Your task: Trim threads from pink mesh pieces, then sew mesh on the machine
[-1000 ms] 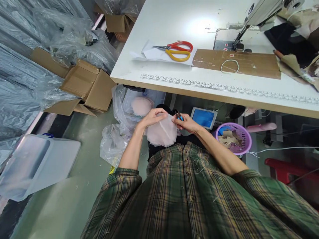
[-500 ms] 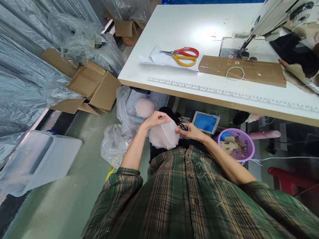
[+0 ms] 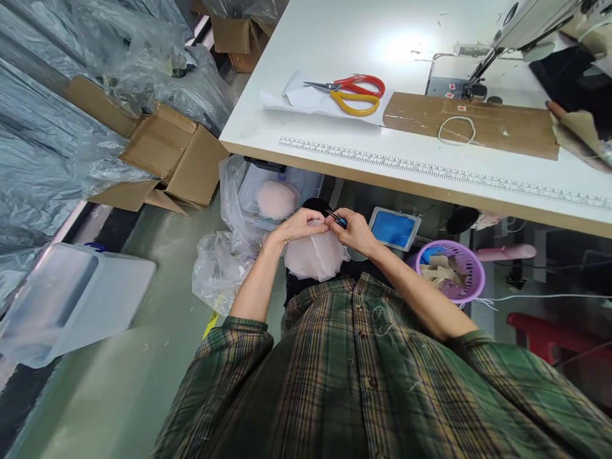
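Observation:
My left hand (image 3: 299, 226) pinches the top edge of a pale pink fabric piece (image 3: 313, 258) held in my lap below the table edge. My right hand (image 3: 354, 231) is closed round small blue-handled thread snips (image 3: 336, 219), whose blades point left at the fabric's top edge beside my left fingers. Both hands nearly touch above the fabric. My green plaid shirt fills the lower part of the view.
The white sewing table (image 3: 335, 38) carries red and yellow scissors (image 3: 354, 94), a brown card strip (image 3: 471, 124) with a white loop, and a sewing machine (image 3: 521, 29). Below are a purple basket (image 3: 449, 271), a blue tray (image 3: 394, 228), a clear bin (image 3: 275, 194), plastic bags, cardboard boxes (image 3: 167, 159).
My right hand has risen with the snips from the fabric's right side to its top edge, closing on my left hand. The camera shifted slightly.

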The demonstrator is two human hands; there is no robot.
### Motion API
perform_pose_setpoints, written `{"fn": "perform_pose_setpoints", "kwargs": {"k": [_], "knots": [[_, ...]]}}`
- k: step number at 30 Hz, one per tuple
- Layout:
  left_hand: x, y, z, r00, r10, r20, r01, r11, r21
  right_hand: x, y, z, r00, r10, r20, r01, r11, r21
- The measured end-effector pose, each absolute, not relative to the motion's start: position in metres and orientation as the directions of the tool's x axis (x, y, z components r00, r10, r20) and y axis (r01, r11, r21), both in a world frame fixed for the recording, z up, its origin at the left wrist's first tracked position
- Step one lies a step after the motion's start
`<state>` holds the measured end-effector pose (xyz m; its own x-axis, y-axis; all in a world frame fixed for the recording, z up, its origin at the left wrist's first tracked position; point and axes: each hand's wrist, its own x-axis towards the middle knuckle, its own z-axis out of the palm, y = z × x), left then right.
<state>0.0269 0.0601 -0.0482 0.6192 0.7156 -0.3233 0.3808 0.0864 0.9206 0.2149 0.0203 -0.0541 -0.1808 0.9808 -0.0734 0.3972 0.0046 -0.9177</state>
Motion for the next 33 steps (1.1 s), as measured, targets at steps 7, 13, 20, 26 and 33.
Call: {"fn": "perform_pose_setpoints", "kwargs": {"k": [7, 13, 20, 26, 33], "knots": [[0.025, 0.055, -0.048, 0.617, 0.723, -0.311, 0.321, 0.129, 0.938, 0.216, 0.014, -0.066, -0.205, 0.951, -0.230, 0.088, -0.216, -0.972], [0.025, 0.056, -0.049, 0.633, 0.725, -0.273, 0.319, 0.077, 0.945, 0.217, 0.017, -0.066, -0.130, 0.964, -0.231, 0.056, -0.225, -0.973], [0.031, 0.053, -0.052, 0.567, 0.780, -0.267, 0.259, 0.139, 0.956, 0.219, 0.023, -0.058, -0.115, 0.950, -0.289, 0.051, -0.285, -0.957], [0.036, 0.050, -0.053, 0.539, 0.803, -0.255, 0.311, 0.091, 0.946, 0.214, 0.025, -0.045, -0.206, 0.921, -0.332, 0.033, -0.333, -0.943], [0.035, 0.050, -0.046, 0.500, 0.818, -0.284, 0.352, 0.108, 0.930, 0.214, 0.021, -0.048, -0.151, 0.862, -0.485, -0.126, -0.503, -0.855]]}}
